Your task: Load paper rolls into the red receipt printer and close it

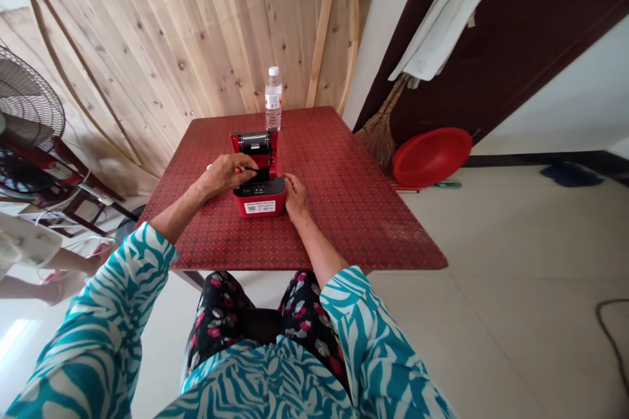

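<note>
A small red and black label printer (260,200) stands on the table with its lid (254,142) raised, a roller showing inside the lid. A white sticker with a square code (260,207) is on its near face. My left hand (227,172) reaches over the printer's left side, its fingers closed together at the dark opening. What those fingers hold, if anything, is too small to make out. Against the printer's right side my right hand (295,198) is curled, bracing it, with part of its fingers hidden.
The patterned red table (344,209) carries a clear water bottle (273,98) behind the printer. Left of it are a fan (29,105) and another person's legs (49,268). On the right, a straw broom (383,124) and a red basin (432,157) are by the door.
</note>
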Demonstrator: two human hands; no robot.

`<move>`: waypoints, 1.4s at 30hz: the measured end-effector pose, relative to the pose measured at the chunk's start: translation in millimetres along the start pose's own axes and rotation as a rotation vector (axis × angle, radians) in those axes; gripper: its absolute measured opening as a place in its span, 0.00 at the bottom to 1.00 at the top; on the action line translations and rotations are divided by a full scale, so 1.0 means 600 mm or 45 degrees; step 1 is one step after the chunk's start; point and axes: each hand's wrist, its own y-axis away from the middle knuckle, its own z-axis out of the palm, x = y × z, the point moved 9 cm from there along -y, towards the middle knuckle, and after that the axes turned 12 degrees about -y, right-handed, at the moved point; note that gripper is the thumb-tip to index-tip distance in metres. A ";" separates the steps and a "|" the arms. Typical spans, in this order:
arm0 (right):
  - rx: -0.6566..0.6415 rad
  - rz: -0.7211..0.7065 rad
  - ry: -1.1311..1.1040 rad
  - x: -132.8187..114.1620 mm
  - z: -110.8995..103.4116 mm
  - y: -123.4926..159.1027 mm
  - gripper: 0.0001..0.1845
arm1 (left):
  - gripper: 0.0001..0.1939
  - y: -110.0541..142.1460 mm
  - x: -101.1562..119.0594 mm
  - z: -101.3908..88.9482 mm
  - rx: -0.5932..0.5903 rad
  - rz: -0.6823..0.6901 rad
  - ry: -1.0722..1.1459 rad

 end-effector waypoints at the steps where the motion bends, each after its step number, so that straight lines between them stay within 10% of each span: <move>1: 0.006 0.006 -0.008 0.001 0.000 0.000 0.16 | 0.09 0.003 0.006 -0.003 0.033 0.033 -0.002; 13: 0.053 0.228 -0.270 0.017 -0.007 -0.037 0.21 | 0.12 0.065 0.054 0.016 0.133 0.383 -0.264; 22: -0.264 -0.091 -0.165 -0.110 0.073 -0.158 0.29 | 0.15 0.089 0.072 0.021 0.173 0.404 -0.373; 33: -0.206 -0.309 -0.002 -0.145 0.025 -0.023 0.25 | 0.14 0.109 0.066 0.009 0.340 0.327 -0.487; 42: -0.164 -0.384 0.011 -0.128 0.024 0.014 0.26 | 0.22 0.105 -0.019 0.010 0.411 0.036 -0.324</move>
